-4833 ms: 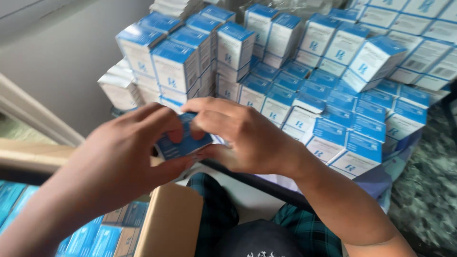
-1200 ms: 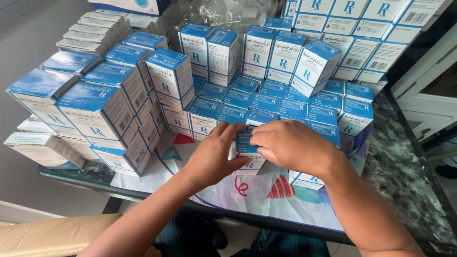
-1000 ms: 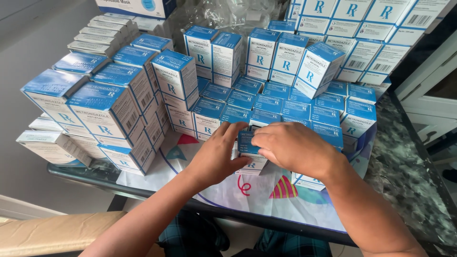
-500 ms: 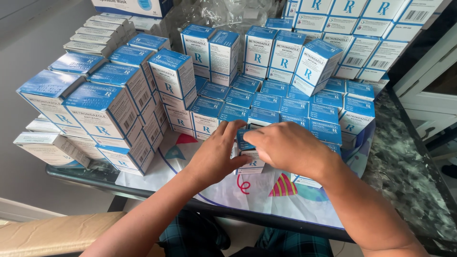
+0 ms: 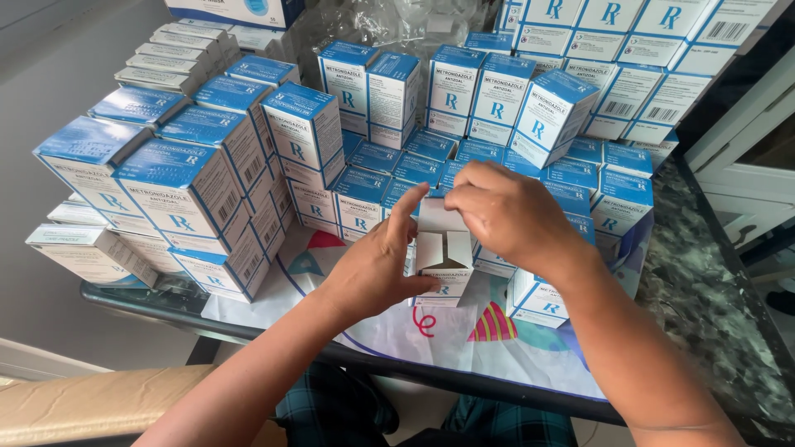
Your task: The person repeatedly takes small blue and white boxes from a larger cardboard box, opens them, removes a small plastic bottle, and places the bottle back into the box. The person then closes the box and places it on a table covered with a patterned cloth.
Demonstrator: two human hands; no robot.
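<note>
- We find the small carton point(image 5: 441, 248) upright near the front edge of the tabletop point(image 5: 704, 290), its top now open with white flaps raised; half a second ago both hands covered that top and no flap showed.
- The left hand point(image 5: 377, 265) clasps the carton's left side, forefinger stretched up along it.
- The right hand point(image 5: 509, 217) pinches the upper flap between thumb and fingers; before, it lay curled over the carton.
- We note rows of blue-and-white cartons point(image 5: 414, 165) just behind the carton, a leaning stack point(image 5: 190, 190) toward the left edge, and taller stacks point(image 5: 629, 50) at the far right corner, unchanged.
- A patterned sheet point(image 5: 497, 331) lies beneath the carton.
</note>
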